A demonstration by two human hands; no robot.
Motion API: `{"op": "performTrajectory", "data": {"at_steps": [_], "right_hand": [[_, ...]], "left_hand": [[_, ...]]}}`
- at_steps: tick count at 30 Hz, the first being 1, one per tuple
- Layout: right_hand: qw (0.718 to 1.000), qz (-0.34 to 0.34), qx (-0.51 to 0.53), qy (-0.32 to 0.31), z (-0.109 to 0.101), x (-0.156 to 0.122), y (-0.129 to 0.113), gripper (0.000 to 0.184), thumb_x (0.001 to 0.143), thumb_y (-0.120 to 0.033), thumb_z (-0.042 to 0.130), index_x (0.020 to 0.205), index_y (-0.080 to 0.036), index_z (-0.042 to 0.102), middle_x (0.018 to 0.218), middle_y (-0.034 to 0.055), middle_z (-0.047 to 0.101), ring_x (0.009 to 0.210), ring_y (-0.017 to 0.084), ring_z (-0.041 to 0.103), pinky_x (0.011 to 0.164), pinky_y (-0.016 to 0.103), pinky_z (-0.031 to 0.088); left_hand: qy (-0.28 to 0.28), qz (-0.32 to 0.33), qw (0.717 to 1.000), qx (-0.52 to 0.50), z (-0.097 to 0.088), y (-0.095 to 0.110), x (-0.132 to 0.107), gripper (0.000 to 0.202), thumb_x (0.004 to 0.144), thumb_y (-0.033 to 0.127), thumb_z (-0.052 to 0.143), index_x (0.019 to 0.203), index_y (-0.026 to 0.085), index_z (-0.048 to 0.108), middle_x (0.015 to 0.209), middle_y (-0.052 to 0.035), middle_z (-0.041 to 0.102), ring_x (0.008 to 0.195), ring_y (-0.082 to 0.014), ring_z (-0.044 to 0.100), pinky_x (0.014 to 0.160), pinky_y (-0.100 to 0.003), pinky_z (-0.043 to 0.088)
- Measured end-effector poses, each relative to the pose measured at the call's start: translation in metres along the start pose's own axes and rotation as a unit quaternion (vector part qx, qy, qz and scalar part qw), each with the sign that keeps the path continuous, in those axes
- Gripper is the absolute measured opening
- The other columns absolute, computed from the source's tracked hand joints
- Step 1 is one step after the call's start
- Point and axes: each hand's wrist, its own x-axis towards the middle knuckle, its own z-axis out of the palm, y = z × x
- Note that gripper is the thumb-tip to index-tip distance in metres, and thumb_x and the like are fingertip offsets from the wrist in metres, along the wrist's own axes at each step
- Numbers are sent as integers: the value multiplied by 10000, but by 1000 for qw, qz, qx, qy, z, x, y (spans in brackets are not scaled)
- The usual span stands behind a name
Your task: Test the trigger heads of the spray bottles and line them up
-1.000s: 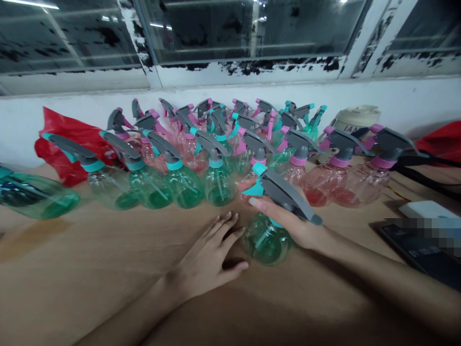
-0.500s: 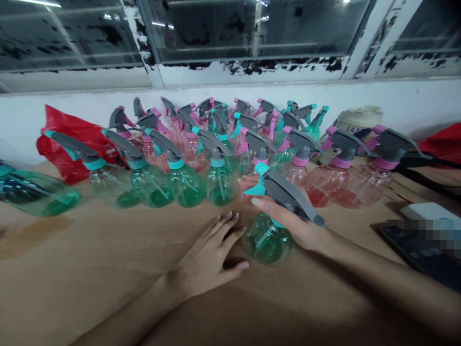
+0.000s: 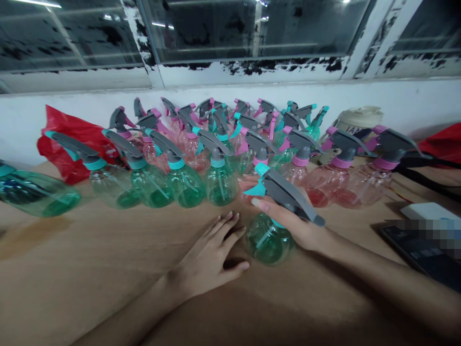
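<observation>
A green spray bottle with a teal collar, teal trigger and grey head stands on the wooden table. My right hand is closed around its neck, thumb below the trigger; the other fingers are partly hidden behind the head. Flat on the table, just left of that bottle, lies my left hand, palm down with fingers spread and holding nothing. Beyond my hands runs a front row of spray bottles: green ones such as this near one to the left, and pink ones such as this one to the right.
Several more spray bottles crowd behind the front row. A red plastic bag sits at the left and a pale lidded container at the back right. A dark phone and a white box lie at the right.
</observation>
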Motion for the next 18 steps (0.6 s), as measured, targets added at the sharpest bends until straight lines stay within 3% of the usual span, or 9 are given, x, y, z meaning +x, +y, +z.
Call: {"op": "performTrajectory", "data": {"at_steps": [9, 18], "right_hand": [[1000, 1, 20, -7, 0, -1, -1, 220, 832, -395, 623, 1009, -264, 630, 809, -1, 650, 838, 193, 632, 810, 358, 509], [1000, -3, -3, -3, 0, 0, 2, 246, 836, -419, 604, 1028, -266, 631, 719, -14, 612, 669, 167, 590, 667, 322, 505]], "left_hand": [[6, 2, 1000, 4, 0, 0, 1, 593, 866, 482, 591, 1319, 120, 469, 1473, -168, 358, 1371, -305, 294, 1103, -482, 283], [-1, 1, 1000, 8, 1, 0, 0, 618, 874, 482, 584, 1353, 121, 433, 1483, -162, 341, 1380, -298, 275, 1111, -473, 269]]}}
